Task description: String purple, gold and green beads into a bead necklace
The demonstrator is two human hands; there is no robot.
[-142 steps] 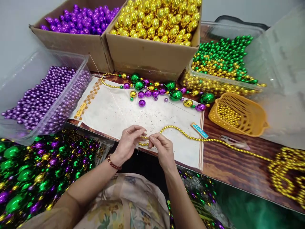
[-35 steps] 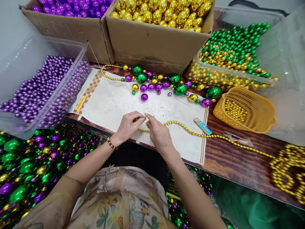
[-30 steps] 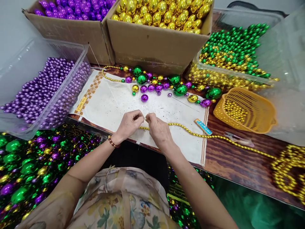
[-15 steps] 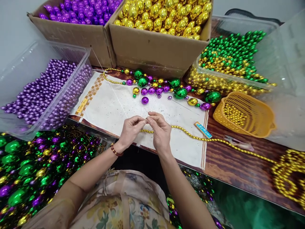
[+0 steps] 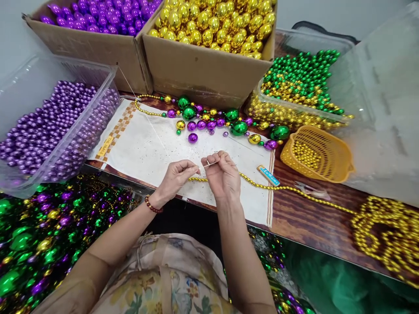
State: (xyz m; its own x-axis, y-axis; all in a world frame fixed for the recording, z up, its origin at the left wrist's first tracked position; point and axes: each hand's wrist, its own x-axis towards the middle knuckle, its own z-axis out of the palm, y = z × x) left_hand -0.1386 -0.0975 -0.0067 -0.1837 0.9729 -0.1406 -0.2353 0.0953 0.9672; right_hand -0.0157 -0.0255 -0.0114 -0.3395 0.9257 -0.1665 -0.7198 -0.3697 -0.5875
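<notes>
Above the white cloth (image 5: 135,141), my right hand (image 5: 225,179) pinches a thin needle (image 5: 211,163) that points toward my left hand (image 5: 178,178). The left fingertips are pressed together at the needle's near end, closed on a fine white thread (image 5: 156,131). This thread runs up and left to the cardboard box edge. Beneath both hands passes a string of small gold beads (image 5: 288,188), partly hidden by the right hand. Beyond them lie loose purple beads (image 5: 193,138) and a strand of large green, gold and purple beads (image 5: 238,127).
Purple beads fill a clear bin (image 5: 108,102) at left. Two cardboard boxes (image 5: 203,69) stand behind, beside a bin of green and gold beads (image 5: 301,83). At right are a yellow basket (image 5: 340,168), scissors (image 5: 312,190), a blue packet (image 5: 268,175) and heaped gold strands (image 5: 386,235).
The fingertips of my two hands have drawn slightly apart. My right hand has turned, so the needle between its fingers shows. The whole view has shifted a little.
</notes>
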